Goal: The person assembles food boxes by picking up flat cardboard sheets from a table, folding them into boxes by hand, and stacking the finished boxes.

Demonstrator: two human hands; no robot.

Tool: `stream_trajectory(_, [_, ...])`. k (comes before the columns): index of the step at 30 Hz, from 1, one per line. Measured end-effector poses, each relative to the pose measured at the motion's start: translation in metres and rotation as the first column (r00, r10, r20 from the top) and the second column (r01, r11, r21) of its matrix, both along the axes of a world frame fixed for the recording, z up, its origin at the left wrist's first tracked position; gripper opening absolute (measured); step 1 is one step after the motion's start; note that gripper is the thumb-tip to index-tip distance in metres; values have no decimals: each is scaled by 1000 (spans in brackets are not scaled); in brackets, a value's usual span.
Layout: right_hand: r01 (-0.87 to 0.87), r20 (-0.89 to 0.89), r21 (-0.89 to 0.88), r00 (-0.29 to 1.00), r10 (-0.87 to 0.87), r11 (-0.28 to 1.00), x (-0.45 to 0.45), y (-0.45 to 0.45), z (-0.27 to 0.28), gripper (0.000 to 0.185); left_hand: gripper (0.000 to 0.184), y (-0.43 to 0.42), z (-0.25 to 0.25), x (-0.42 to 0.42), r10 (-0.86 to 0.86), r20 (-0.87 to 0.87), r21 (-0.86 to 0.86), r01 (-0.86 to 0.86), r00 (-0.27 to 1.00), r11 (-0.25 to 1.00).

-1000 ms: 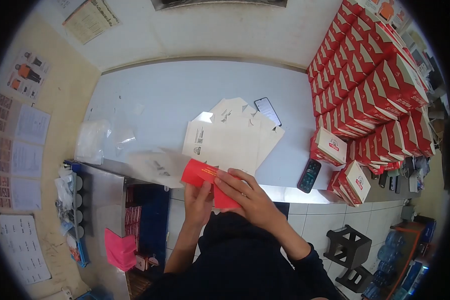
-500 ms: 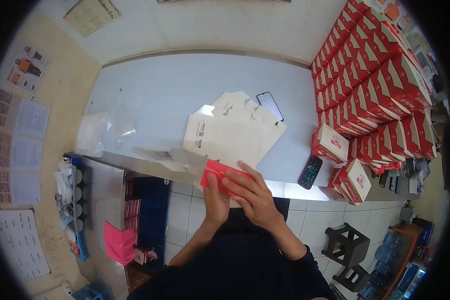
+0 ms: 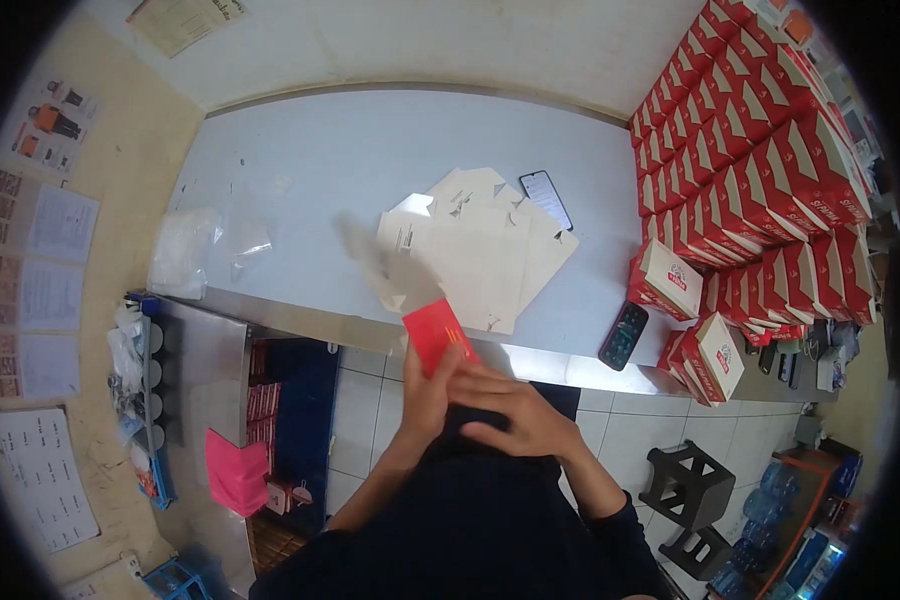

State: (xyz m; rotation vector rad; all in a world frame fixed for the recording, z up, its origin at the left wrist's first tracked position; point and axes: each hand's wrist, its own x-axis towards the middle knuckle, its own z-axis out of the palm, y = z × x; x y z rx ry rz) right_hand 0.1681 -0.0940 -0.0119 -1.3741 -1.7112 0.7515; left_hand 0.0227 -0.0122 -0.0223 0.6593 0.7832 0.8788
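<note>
A red and cream cardboard box (image 3: 432, 330), partly folded, is held up in front of me at the table's front edge. Its cream flaps, to the upper left, are smeared by motion. My left hand (image 3: 425, 402) grips the red panel from below, thumb on its face. My right hand (image 3: 515, 408) presses its fingers against the lower right side of the box, near the left fingertips; the far side of that hold is hidden. Just beyond lies a fanned pile of flat cream box blanks (image 3: 475, 262) on the table.
Finished red and cream boxes (image 3: 740, 160) are stacked high at the right, with loose boxes (image 3: 667, 282) before them. One phone (image 3: 547, 200) lies behind the blanks, another phone (image 3: 624, 337) near the front edge. Clear plastic bags (image 3: 185, 253) lie left. Black stools (image 3: 688, 484) stand on the floor.
The box has turned, showing more of its red panel. My right hand has slid down and right along it, and the cream flaps have swung upward.
</note>
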Motion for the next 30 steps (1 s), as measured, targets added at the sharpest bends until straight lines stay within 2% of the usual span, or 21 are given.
stream_trajectory(1, [-137,-250,18,959,137,990,16,-11,-36,47,32,2,-2,-10,-144,-216,115,171,966,978])
stream_trajectory(2, [-208,-370,40,905,208,977,15,-18,-44,45,31,3,-5,-22,-244,-436,185,351,867,918])
stream_trajectory(3, [-278,-483,66,832,275,958,14,-24,-52,44,31,3,-17,-36,-294,-516,243,467,805,850])
stream_trajectory(4, [-41,-585,-144,809,-52,989,2,-30,-43,39,31,6,-16,-47,-283,-517,241,454,808,858])
stream_trajectory(5, [173,-603,-372,702,-379,912,-5,-36,-39,34,29,8,-12,-57,-501,-513,135,642,697,755])
stream_trajectory(6, [163,-604,-378,703,-376,911,-9,-40,-41,34,28,9,-9,-66,-692,-480,32,799,539,601])
stream_trajectory(7, [106,-616,-357,720,-320,928,-12,-46,-43,34,31,13,-6,-71,-733,-522,56,875,437,481])
stream_trajectory(8, [48,-628,-339,732,-264,940,-17,-53,-47,34,31,17,-7,-74,-735,-516,46,871,440,489])
stream_trajectory(9, [65,-841,-379,391,-373,923,-26,-57,-51,41,32,21,-7,-77,-781,-504,52,916,368,398])
stream_trajectory(10, [55,-840,-385,394,-374,921,-24,-61,-52,41,33,22,-8,-78,-819,-493,62,951,293,303])
stream_trajectory(13, [-1,-624,-510,689,-369,860,-12,-62,-45,40,36,12,-14,-71,-806,-525,134,962,272,238])
stream_trajectory(14, [2,-621,-514,689,-374,858,-9,-59,-40,40,36,7,-17,-69,-810,-521,133,963,270,236])
stream_trajectory(16, [-117,-258,-239,965,53,964,-5,-52,-29,29,45,-3,-24,-67,-821,-487,123,954,298,273])
stream_trajectory(17, [37,-250,-231,964,-96,972,-15,-53,-30,23,45,-2,-25,-66,-822,-487,126,955,295,268])
stream_trajectory(18, [42,-245,-227,964,-99,973,-19,-54,-32,23,48,1,-26,-65,-823,-489,134,958,287,254])
stream_trajectory(20, [390,-111,-149,907,-407,909,-23,-55,-35,22,50,2,-31,-65,-824,-490,145,958,286,246])
stream_trajectory(22, [335,-57,-199,934,-352,921,-14,-53,-33,18,48,6,-28,-61,-860,-464,170,974,212,148])
stream_trajectory(25, [-122,-212,-68,972,105,990,-10,-46,-33,21,51,1,-40,-59,-864,-457,180,973,213,145])
stream_trajectory(26, [-113,-209,-69,973,96,991,-7,-45,-29,21,57,0,-47,-59,-883,-434,164,980,177,115])
stream_trajectory(28, [-299,-365,-246,910,197,922,6,-40,-15,20,54,4,-36,-54,-866,-477,191,980,149,63])
stream_trajectory(30, [-363,-402,-270,884,238,892,27,-46,-23,15,49,14,-16,-46,-861,-503,168,986,76,-11])
